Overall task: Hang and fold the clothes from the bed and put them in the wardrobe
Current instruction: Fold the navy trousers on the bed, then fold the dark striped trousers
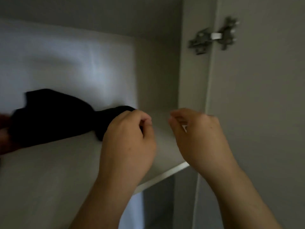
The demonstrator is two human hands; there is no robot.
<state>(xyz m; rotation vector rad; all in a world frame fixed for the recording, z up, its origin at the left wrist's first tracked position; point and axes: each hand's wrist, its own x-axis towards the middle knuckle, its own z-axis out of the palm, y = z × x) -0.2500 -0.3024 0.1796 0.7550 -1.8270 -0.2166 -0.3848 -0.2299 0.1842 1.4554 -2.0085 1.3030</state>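
shelf (pixel 49 171): left hand (pixel 127 142) maybe grips blurred garment (pixel 54 116)

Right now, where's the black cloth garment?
Head view, left side: the black cloth garment lies on the pale wardrobe shelf, its right end held by the left hand.

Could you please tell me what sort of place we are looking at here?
Most likely the inside of a wardrobe: a pale shelf, a metal hinge joining the open door at the right, and a black garment lying on the shelf.
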